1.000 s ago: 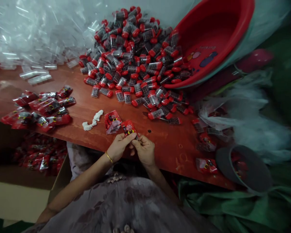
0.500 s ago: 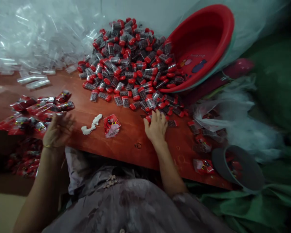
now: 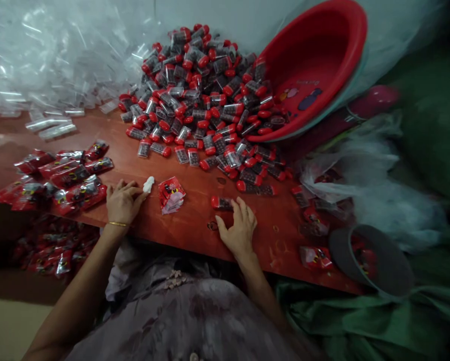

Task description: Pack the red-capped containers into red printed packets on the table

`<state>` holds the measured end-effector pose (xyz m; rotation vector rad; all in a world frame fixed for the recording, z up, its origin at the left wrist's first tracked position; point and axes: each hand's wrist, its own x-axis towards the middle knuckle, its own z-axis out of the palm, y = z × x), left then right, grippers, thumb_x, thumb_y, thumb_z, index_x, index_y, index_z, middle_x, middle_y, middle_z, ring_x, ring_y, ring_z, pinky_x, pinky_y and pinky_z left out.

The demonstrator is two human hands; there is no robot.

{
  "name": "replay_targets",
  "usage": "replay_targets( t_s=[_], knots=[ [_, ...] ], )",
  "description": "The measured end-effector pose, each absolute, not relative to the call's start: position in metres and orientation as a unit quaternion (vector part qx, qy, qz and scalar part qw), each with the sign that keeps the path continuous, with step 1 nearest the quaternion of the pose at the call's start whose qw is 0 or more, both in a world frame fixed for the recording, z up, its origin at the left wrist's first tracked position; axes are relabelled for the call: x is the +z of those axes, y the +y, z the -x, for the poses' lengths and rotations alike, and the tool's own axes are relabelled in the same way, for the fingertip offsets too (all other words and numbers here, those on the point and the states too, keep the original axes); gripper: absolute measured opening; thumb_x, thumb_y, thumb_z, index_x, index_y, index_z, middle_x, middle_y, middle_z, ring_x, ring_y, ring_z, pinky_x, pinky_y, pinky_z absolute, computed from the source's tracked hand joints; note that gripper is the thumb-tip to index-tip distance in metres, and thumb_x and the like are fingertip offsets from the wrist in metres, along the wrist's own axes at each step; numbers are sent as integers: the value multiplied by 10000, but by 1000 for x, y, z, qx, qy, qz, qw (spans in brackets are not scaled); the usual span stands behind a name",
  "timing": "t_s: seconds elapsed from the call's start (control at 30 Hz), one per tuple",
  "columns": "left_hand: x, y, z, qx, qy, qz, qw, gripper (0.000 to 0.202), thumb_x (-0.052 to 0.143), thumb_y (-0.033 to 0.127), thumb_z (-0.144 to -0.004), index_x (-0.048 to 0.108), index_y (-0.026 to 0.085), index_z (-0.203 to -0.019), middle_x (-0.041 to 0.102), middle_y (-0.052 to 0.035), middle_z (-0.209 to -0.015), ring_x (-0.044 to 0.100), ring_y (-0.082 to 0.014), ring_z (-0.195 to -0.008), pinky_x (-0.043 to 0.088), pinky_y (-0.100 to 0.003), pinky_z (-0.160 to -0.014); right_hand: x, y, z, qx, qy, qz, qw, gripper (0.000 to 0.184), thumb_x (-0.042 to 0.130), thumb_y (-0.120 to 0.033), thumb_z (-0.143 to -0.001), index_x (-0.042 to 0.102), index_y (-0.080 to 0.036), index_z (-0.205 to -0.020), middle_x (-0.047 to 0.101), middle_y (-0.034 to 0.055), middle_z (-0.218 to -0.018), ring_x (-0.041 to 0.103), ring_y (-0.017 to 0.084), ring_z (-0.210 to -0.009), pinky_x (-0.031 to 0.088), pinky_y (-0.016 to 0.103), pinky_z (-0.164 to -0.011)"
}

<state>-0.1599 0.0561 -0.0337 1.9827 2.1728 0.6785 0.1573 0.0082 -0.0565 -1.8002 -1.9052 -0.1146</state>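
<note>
My left hand [image 3: 123, 201] lies flat on the red-brown table [image 3: 195, 220], its fingers covering most of a white strip [image 3: 148, 184] whose end sticks out. My right hand [image 3: 238, 228] rests near the front edge with fingers spread. Its fingertips touch a single red-capped clear tube [image 3: 221, 202] lying apart from the big heap of such tubes [image 3: 206, 95]. A small stack of red printed packets [image 3: 171, 193] lies between my hands. Neither hand grips anything.
Filled red packets [image 3: 59, 175] are piled at the left, with more in a box [image 3: 52, 245] below the table edge. Clear empty sleeves [image 3: 48, 60] fill the back left. A tipped red basin [image 3: 315, 65] leans at the back right. A grey bowl [image 3: 371, 265] and plastic bags [image 3: 360, 185] sit at the right.
My left hand came from the packet pile to the white strip. My right hand drew back from the heap toward the table edge, with one tube now lying at its fingertips.
</note>
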Motion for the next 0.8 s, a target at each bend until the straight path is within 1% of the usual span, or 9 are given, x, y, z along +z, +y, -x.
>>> replay_targets(
  t_s=[0.1,0.2,0.27,0.33,0.4,0.5,0.57,0.7,0.8],
  knots=[
    [-30,52,157,233,715,-657,51,244,472,333,-832,699,243,-824,683,-85,-1077,455,-356,-1224,145,-585,-1052,-58,10,-160,-37,-709,648,276,495,545,-385,-806,486,-173,-1249,505,159,-1307,431,304,-1193,353,486,-959],
    [-15,48,135,258,709,-656,34,334,403,334,-872,667,214,-1036,613,-128,-1215,418,-353,-1260,132,-565,-1069,-59,12,-161,-25,-707,645,289,444,538,-366,-817,519,-185,-1221,524,150,-1290,447,296,-1184,357,486,-957],
    [-7,51,116,261,684,-679,46,387,434,392,-863,618,207,-1150,550,-135,-1302,389,-340,-1287,141,-542,-1081,-60,12,-161,-20,-704,644,298,411,535,-363,-823,542,-185,-1194,539,145,-1278,460,286,-1176,365,472,-956],
    [-5,58,101,249,649,-714,79,379,525,444,-811,642,249,-1114,555,-92,-1306,370,-328,-1304,157,-527,-1088,-61,12,-162,-22,-700,644,307,375,528,-363,-832,564,-179,-1157,557,141,-1260,475,278,-1163,376,458,-953],
    [-9,67,92,232,632,-730,117,302,611,445,-747,698,281,-985,592,-55,-1265,370,-337,-1303,177,-528,-1084,-61,11,-163,-28,-695,644,320,344,519,-363,-841,583,-172,-1119,578,137,-1235,493,271,-1142,387,446,-946],
    [-21,76,90,234,641,-714,159,194,671,382,-703,739,272,-848,621,-70,-1220,394,-369,-1281,211,-544,-1070,-62,12,-164,-30,-684,646,337,313,503,-364,-852,604,-175,-1080,602,127,-1205,515,263,-1116,400,435,-938],
    [-28,77,91,251,644,-704,162,179,672,357,-705,746,265,-840,619,-89,-1221,408,-375,-1270,230,-549,-1062,-62,12,-165,-23,-679,648,345,299,501,-362,-856,614,-184,-1068,611,120,-1192,520,257,-1110,404,431,-935],
    [-34,74,91,276,644,-699,144,207,610,357,-758,743,228,-852,630,-106,-1201,469,-342,-1228,261,-519,-1054,-59,11,-165,-26,-682,637,357,264,525,-327,-844,630,-191,-1045,626,117,-1174,522,251,-1112,390,436,-946],
    [-29,67,85,299,652,-688,108,247,569,382,-793,736,225,-882,622,-96,-1217,441,-328,-1258,250,-517,-1061,-48,7,-156,-15,-687,619,379,226,536,-297,-837,646,-205,-1011,651,104,-1133,538,255,-1101,370,449,-959]
  ],
)
